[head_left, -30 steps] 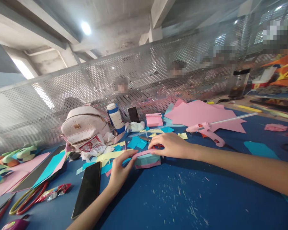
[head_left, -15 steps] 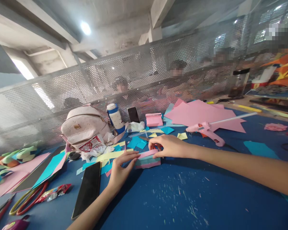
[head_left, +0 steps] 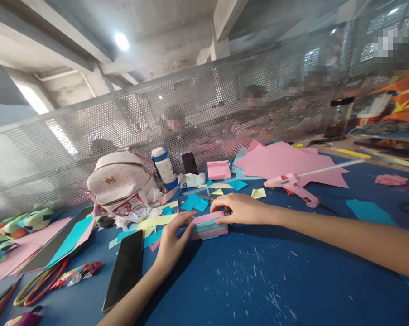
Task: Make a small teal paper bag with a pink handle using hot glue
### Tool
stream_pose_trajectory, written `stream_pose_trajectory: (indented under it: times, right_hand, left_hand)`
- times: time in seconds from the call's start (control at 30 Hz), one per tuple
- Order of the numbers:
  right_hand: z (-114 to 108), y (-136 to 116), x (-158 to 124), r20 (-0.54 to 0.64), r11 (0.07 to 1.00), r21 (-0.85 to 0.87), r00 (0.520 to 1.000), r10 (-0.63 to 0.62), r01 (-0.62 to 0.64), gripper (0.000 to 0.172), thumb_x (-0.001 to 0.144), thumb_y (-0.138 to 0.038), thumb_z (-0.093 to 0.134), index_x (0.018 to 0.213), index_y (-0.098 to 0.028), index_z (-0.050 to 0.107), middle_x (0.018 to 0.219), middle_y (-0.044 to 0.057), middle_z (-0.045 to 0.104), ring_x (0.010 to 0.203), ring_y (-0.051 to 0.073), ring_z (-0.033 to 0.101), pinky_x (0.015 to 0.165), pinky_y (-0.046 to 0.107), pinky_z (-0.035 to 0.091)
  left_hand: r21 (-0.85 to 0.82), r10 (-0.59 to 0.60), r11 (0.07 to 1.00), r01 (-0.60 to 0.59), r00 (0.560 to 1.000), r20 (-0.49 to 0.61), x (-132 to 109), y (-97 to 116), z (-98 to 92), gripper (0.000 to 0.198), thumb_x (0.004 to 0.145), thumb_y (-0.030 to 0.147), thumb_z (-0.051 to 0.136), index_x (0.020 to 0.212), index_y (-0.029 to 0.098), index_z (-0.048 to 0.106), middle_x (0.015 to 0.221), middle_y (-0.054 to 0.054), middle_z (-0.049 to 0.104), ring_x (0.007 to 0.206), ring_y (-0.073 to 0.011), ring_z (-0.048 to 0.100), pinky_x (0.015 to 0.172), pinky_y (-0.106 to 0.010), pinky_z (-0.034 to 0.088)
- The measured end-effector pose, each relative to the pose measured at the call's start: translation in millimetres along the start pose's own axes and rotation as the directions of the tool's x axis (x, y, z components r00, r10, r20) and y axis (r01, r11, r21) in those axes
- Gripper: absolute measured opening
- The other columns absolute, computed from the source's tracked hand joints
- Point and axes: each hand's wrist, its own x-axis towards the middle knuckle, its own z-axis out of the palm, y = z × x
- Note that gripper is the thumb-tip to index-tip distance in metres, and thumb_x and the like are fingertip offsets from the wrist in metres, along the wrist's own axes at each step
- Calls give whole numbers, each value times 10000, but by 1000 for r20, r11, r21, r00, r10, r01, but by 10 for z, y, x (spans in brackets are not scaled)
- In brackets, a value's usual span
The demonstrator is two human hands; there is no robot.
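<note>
A small pink and light blue paper piece point(head_left: 209, 225) stands on the blue table between my hands. My left hand point(head_left: 173, 235) grips its left end, thumb in front and fingers at the top edge. My right hand point(head_left: 236, 209) holds the right end, its thumb on the front face and its fingers bent behind. Just behind the right fingers, part of a pair of scissors point(head_left: 206, 197) shows among blue and yellow paper scraps point(head_left: 194, 202).
A black phone point(head_left: 124, 269) lies left of my left forearm. Behind are a pale backpack point(head_left: 119, 176), a white and blue bottle point(head_left: 164, 167) and a pink folded piece point(head_left: 219, 170). A pink glue gun point(head_left: 294, 186) rests beside pink sheets point(head_left: 286, 158).
My left fingers have drawn back a little to the left along the top edge, so more of the pink strip shows. My right hand has hardly moved.
</note>
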Motion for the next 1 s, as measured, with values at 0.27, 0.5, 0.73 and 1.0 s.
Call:
stream_pose_trajectory:
  times: [0.27,0.5,0.73,1.0]
  right_hand:
    - [-12,30,25,19,993,121,1000,8,-11,247,767,-391,668,932,-209,696,763,0,646,652,131,532,563,240,338]
    - [28,185,82,164,857,483,980,114,-181,387,771,-498,648,969,-166,661,719,1,577,529,99,515,475,219,397]
    - [59,223,115,110,669,699,962,249,-254,456,738,-534,692,1013,-172,660,841,25,592,640,89,519,503,180,437]
    - [177,38,9,282,459,810,928,243,-366,435,690,-448,768,1019,-232,584,942,-3,536,803,102,494,529,141,429]
  left_hand:
    - [-248,-116,958,143,986,120,-5,6,51,478,830,301,652,1289,292,517,1249,-68,607,1155,-246,563,932,-350,468]
    - [-498,-233,824,271,963,139,13,-12,40,675,759,350,728,1357,287,422,1203,-90,589,992,-225,633,811,-314,516]
    - [-583,-244,762,282,959,146,16,23,93,687,708,326,777,1305,265,444,1083,-75,601,737,-171,657,454,-189,437]
    - [-736,-330,587,337,930,162,-9,130,110,297,719,297,778,920,124,643,742,-12,619,597,-85,561,539,-197,461]
